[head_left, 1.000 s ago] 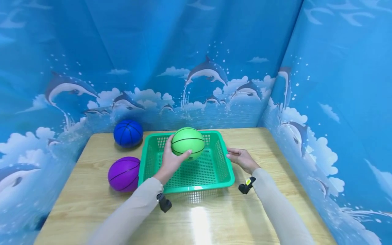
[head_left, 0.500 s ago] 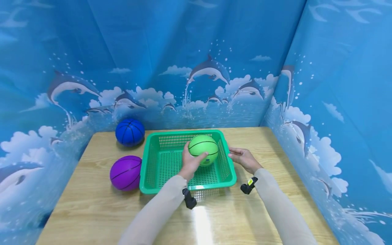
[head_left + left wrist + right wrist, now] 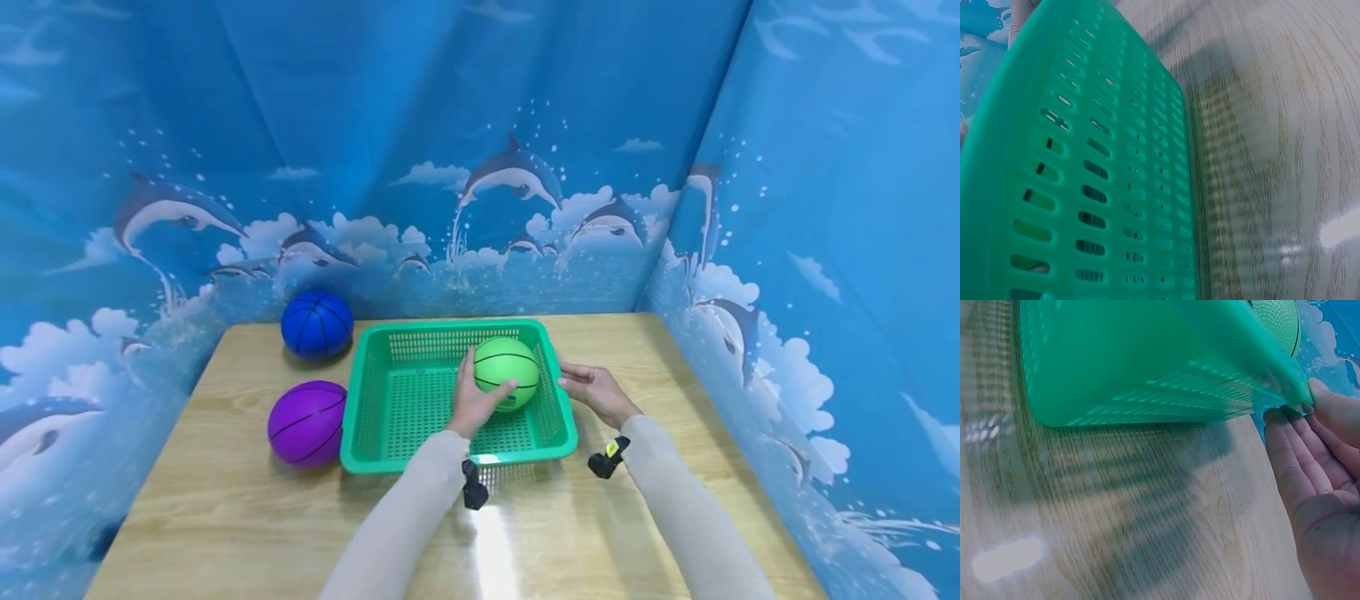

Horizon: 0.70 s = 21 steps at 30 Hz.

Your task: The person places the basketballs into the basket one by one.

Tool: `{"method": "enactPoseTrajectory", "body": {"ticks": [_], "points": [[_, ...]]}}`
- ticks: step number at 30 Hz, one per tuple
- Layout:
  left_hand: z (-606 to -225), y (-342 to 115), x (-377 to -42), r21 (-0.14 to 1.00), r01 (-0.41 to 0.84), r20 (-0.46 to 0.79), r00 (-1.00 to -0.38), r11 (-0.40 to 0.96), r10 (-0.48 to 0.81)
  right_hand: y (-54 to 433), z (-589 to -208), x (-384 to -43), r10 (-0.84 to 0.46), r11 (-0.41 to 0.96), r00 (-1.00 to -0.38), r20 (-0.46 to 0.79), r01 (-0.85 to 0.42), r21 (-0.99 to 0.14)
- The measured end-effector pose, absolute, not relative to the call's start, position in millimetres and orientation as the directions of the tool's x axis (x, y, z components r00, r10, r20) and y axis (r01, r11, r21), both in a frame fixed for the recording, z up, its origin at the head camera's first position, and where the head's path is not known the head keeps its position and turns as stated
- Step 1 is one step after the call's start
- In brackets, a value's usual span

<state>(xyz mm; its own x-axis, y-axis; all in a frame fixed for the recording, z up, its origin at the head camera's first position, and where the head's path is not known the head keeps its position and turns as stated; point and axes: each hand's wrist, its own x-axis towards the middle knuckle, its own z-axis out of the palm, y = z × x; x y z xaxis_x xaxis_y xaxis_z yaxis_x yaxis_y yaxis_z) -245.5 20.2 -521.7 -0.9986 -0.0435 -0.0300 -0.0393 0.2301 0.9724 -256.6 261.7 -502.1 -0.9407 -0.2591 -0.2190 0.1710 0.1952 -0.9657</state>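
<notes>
A green plastic basket (image 3: 375,464) with slotted walls stands on the table in the head view. Inside its right half is a light green toy basketball (image 3: 507,367) with black lines. My left hand (image 3: 474,402) holds this ball from its left and near side, thumb in front, fingers spread behind. At the right side of the basket, my right hand (image 3: 596,392) grips the rim, thumb above and fingers beneath, as the right wrist view shows of the right hand (image 3: 1325,469). In the left wrist view, the basket's wall (image 3: 1104,187) hides most of the ball.
A purple basketball (image 3: 307,423) sits right by the basket's left side. Behind it, near the table's far edge, is a blue basketball (image 3: 317,325). The wooden table (image 3: 247,517) backs onto blue dolphin-print curtains (image 3: 360,167) behind and at the right.
My left hand has carried the green basketball rightward and down, from the basket's middle into its right half. The right hand keeps its place at the rim.
</notes>
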Motion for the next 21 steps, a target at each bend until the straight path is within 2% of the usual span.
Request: {"method": "enactPoseTrajectory", "body": {"ticks": [14, 21], "points": [[-511, 21, -241, 0.971, -0.147, -0.137, -0.988, 0.187, -0.068, 263, -504, -257, -0.267, 0.180, -0.943, -0.196, 0.151, -0.972], [-507, 19, -240, 0.975, -0.131, -0.124, -0.991, 0.181, -0.051, 261, -503, -254, -0.263, 0.176, -0.946, -0.190, 0.146, -0.973]]}}
